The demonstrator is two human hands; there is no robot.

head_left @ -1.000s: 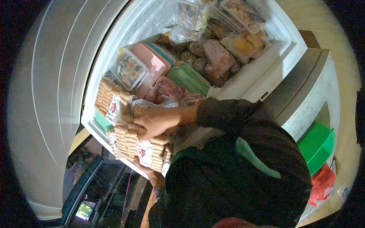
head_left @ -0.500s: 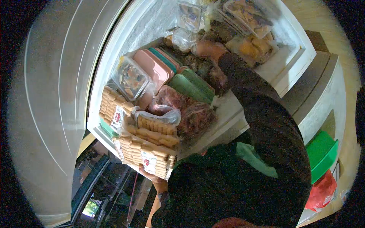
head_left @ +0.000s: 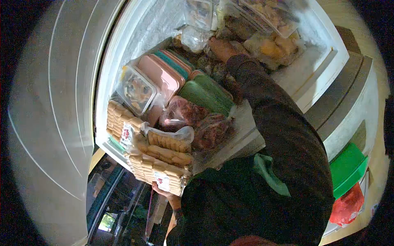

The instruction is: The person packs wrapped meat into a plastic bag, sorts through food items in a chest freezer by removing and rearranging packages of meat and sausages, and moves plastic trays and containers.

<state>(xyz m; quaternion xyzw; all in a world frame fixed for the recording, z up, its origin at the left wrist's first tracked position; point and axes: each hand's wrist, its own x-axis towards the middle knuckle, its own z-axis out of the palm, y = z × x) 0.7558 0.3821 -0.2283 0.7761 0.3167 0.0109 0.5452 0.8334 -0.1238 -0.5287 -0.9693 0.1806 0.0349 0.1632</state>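
In the open freezer, my right hand [head_left: 225, 49] reaches among dark wrapped packs, beside a clear knotted bag [head_left: 195, 39] and a bag of orange-yellow food [head_left: 273, 50]; its fingertips are partly hidden. My left hand [head_left: 165, 193] holds the lower edge of a pack of brown rolls [head_left: 150, 169] with a white-and-red label, at the freezer's near left rim. More rolls [head_left: 166, 143] lie just above that pack, and a similar labelled pack [head_left: 119, 119] rests to the left. Bags of dark red meat [head_left: 211, 130] lie right of the rolls.
Stacked pink tubs [head_left: 158, 76], green tubs [head_left: 203, 96] and a clear lidded box [head_left: 137, 88] fill the freezer's middle. Its frosty wall [head_left: 154, 37] rises behind. Outside at the right are a green basin [head_left: 349, 170] and a red bag [head_left: 348, 207].
My right hand has moved from the rolls up and right to the dark packs deeper in the freezer. My left hand has stayed at the labelled pack. The view has shifted slightly.
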